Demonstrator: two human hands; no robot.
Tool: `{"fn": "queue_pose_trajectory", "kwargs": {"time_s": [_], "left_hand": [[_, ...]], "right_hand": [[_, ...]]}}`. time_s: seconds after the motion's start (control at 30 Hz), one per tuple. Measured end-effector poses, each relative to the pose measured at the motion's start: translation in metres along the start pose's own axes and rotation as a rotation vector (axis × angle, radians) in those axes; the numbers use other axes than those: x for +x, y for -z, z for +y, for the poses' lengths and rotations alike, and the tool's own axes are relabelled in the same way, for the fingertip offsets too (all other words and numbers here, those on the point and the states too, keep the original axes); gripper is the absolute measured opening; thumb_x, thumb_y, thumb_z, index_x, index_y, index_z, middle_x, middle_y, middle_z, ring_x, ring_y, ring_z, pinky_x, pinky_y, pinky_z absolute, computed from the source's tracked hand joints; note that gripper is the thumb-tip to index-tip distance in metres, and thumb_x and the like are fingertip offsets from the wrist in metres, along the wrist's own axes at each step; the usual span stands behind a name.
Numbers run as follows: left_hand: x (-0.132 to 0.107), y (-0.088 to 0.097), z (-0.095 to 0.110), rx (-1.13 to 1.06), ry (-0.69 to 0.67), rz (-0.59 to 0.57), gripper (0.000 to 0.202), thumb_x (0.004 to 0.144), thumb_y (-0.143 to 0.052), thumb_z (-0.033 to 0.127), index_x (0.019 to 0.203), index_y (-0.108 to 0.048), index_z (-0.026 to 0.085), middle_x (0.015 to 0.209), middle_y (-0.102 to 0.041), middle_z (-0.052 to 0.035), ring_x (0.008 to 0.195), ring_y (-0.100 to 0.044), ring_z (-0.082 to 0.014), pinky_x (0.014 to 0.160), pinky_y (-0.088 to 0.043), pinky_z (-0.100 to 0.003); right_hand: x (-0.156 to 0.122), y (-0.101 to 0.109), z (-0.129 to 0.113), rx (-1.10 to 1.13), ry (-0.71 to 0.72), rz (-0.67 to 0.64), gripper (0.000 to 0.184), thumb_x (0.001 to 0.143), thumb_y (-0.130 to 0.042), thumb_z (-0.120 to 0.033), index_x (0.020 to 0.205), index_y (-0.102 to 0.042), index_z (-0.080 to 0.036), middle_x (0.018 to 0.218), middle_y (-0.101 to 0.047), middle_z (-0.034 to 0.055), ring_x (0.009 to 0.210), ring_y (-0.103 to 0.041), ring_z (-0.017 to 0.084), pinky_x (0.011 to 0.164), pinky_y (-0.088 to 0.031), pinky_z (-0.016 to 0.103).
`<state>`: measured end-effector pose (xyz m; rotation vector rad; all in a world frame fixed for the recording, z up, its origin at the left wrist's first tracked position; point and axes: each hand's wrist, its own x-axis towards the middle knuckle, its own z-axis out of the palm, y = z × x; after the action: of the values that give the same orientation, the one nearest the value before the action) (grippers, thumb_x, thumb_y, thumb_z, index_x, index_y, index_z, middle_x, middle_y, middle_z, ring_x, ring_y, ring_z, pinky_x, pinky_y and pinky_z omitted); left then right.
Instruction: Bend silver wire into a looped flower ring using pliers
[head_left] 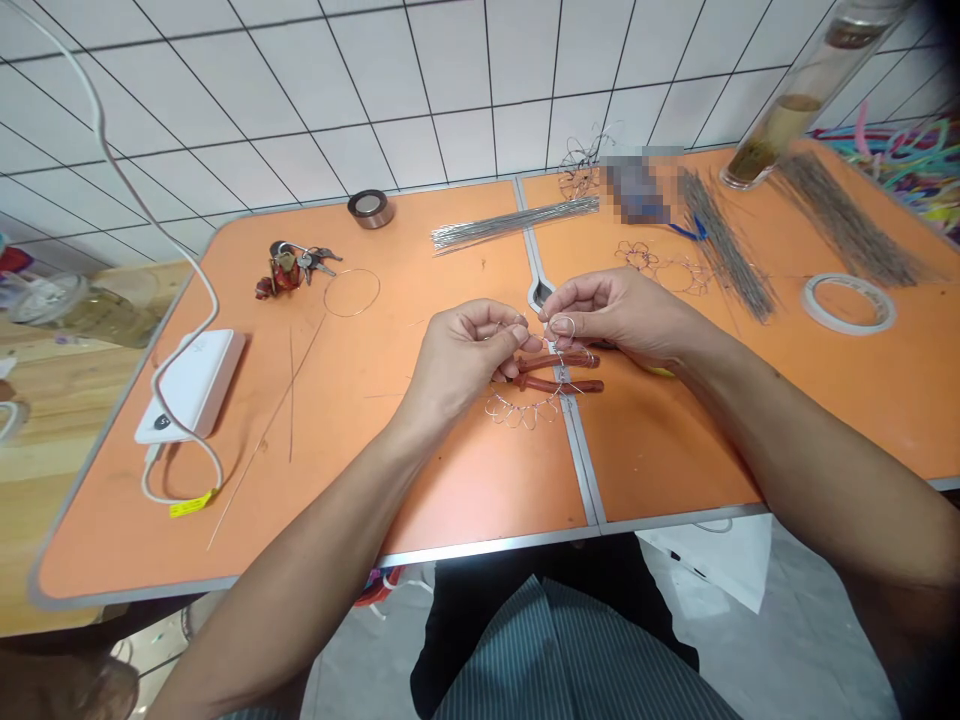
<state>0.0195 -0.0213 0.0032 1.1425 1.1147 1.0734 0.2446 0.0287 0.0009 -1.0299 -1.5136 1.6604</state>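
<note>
Between my hands, above the middle of the table, is a ring of thin wire bent into small loops (523, 410). My left hand (480, 350) pinches the wire on one side, its fingertips pressed together. On the other side my right hand (600, 315) also has thumb and forefinger closed on the wire, with a small round loop standing up by the thumb. The exact grip points are partly hidden by the fingers. Red-handled pliers (562, 385) lie just beneath the wire, their head covered by my hands.
Wire bundles (510, 222) lie at the back, beside finished-looking wire loops (637, 257). A white tape roll (849, 303), a glass tumbler (776, 140), a brown tape roll (370, 208), keys (300, 260), a wire ring (352, 293) and a cabled white power bank (193, 385) surround the work area.
</note>
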Motion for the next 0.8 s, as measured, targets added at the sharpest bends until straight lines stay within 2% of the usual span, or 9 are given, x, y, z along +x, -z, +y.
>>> {"fn": "queue_pose_trajectory", "kwargs": {"time_s": [0.13,0.27,0.5,0.8], "left_hand": [[0.0003,0.0015,-0.0012,0.007,0.002,-0.036,0.026,0.080,-0.091,0.032,0.096,-0.076,0.017,0.082,-0.085,-0.0048,0.053,-0.065,-0.0089,0.056,-0.055,-0.022],[0.0004,0.0035,-0.0026,0.028,0.004,-0.090,0.030,0.085,-0.091,0.040,0.101,-0.080,0.017,0.085,-0.086,-0.0074,0.058,-0.069,-0.0109,0.062,-0.059,-0.023],[-0.0027,0.0011,-0.0018,0.021,-0.025,-0.026,0.031,0.086,-0.092,0.043,0.096,-0.079,0.017,0.086,-0.086,-0.0074,0.060,-0.073,-0.0122,0.061,-0.060,-0.023],[-0.0011,-0.0049,-0.0051,-0.044,0.009,0.053,0.029,0.084,-0.091,0.039,0.095,-0.075,0.017,0.084,-0.085,-0.0068,0.060,-0.075,-0.0132,0.061,-0.062,-0.023]], "right_hand": [[-0.0001,0.0009,-0.0015,-0.037,0.005,-0.012,0.025,0.075,-0.101,-0.032,0.088,-0.083,-0.021,0.077,-0.077,0.0019,0.068,-0.068,0.016,0.061,-0.056,0.029],[-0.0012,0.0002,-0.0045,-0.093,0.019,-0.019,0.023,0.074,-0.101,-0.028,0.085,-0.083,-0.020,0.081,-0.079,0.0022,0.072,-0.070,0.016,0.068,-0.058,0.029],[-0.0013,-0.0026,-0.0016,0.011,0.044,-0.063,0.030,0.076,-0.102,-0.037,0.087,-0.080,-0.019,0.077,-0.075,0.0000,0.066,-0.064,0.013,0.060,-0.051,0.026],[0.0021,-0.0084,0.0041,0.077,0.031,-0.045,0.038,0.072,-0.105,-0.040,0.087,-0.078,-0.019,0.077,-0.073,-0.0014,0.068,-0.065,0.013,0.064,-0.054,0.027]]}}
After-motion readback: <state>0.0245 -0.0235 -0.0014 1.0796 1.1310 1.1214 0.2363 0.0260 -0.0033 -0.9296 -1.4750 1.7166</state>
